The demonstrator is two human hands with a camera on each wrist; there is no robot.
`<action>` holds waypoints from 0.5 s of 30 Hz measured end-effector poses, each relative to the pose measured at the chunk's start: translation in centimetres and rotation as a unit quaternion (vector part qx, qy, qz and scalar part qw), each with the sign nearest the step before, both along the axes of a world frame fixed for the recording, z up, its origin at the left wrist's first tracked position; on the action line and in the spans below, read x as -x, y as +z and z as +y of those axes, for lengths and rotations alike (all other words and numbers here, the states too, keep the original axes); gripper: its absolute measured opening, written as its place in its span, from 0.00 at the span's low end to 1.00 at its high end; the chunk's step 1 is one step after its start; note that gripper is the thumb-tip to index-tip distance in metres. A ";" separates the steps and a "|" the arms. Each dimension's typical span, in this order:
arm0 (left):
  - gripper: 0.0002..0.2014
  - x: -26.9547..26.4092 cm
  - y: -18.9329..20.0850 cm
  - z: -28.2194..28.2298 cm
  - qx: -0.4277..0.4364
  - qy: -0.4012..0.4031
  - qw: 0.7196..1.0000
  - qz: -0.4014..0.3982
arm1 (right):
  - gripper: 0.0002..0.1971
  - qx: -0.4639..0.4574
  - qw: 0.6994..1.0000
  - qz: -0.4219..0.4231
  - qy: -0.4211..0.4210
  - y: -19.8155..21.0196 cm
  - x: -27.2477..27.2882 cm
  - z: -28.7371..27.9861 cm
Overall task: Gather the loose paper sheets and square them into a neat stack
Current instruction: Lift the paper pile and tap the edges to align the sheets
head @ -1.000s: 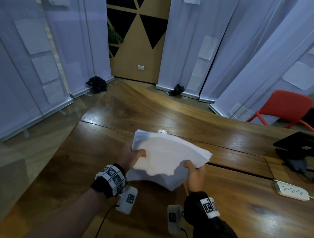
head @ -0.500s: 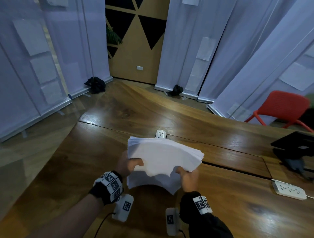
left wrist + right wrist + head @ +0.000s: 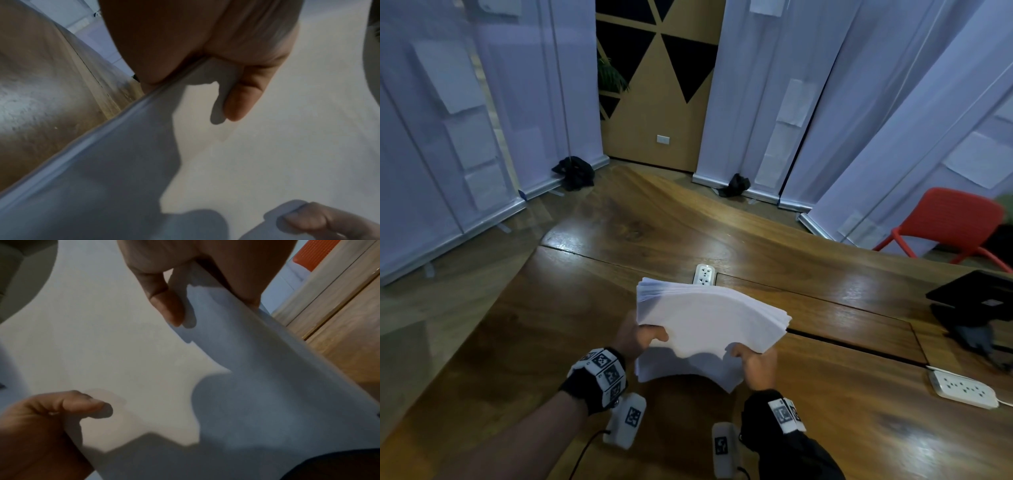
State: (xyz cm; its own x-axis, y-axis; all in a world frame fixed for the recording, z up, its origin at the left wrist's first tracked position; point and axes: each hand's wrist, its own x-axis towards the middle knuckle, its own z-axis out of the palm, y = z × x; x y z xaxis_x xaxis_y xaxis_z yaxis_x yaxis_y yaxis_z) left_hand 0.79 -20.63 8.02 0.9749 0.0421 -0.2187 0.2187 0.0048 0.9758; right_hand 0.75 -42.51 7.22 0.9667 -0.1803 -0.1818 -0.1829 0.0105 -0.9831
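Observation:
A thick bundle of white paper sheets (image 3: 709, 318) is held above the wooden table (image 3: 842, 411), bowed upward in the middle, its top edges fanned slightly. My left hand (image 3: 640, 337) grips the bundle's left side, thumb on the near face. My right hand (image 3: 755, 363) grips its lower right side the same way. In the left wrist view the left thumb (image 3: 244, 91) lies on the paper (image 3: 267, 146), and the right thumb shows at the bottom. In the right wrist view the right thumb (image 3: 164, 296) presses the sheets (image 3: 123, 345). The fingers behind the paper are hidden.
A white socket (image 3: 704, 274) is set in the table just beyond the bundle. A white power strip (image 3: 962, 390) lies at the right, with a dark device (image 3: 976, 301) behind it. A red chair (image 3: 948, 222) stands past the table's far right edge.
The bundle and both hands have shifted slightly left and toward me. The sheets look more closely gathered at the top edge than a second ago.

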 end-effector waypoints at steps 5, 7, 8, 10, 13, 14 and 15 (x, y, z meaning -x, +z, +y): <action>0.28 -0.2 -0.9 1.0 0.026 -0.011 1.000 -0.013 | 0.26 -0.059 0.997 -0.050 -0.027 1.1 0.0 -0.6; 0.30 -0.4 -1.3 1.1 0.055 -0.007 0.998 -0.007 | 0.26 -0.077 0.994 -0.072 -0.014 2.2 -0.3 -0.6; 0.30 -0.4 -1.4 1.0 0.059 -0.005 0.998 -0.009 | 0.25 -0.086 0.993 -0.077 -0.002 2.6 -0.4 -0.5; 0.29 -0.5 -1.4 0.8 0.057 -0.001 0.998 -0.015 | 0.28 -0.097 0.993 -0.073 0.010 2.9 -0.6 0.0; 0.27 -0.6 -1.3 0.4 0.067 0.000 0.998 -0.021 | 0.36 -0.101 0.991 -0.085 -0.018 2.8 -0.6 0.4; 0.27 -0.6 -1.3 0.3 0.073 0.000 0.997 -0.023 | 0.33 -0.099 0.990 -0.093 -0.031 2.8 -0.6 0.4; 0.27 -0.6 -1.3 0.3 0.081 0.000 0.996 -0.023 | 0.29 -0.097 0.989 -0.104 -0.037 2.7 -0.6 0.4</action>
State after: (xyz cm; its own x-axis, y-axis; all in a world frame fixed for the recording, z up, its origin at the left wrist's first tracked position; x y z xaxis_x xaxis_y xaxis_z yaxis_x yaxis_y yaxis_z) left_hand 1.36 -20.32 6.73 0.9840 0.0094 -0.1777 0.1739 0.1628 0.9712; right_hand 1.37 -42.13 9.94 0.9721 -0.2340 -0.0188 0.0312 0.2081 -0.9776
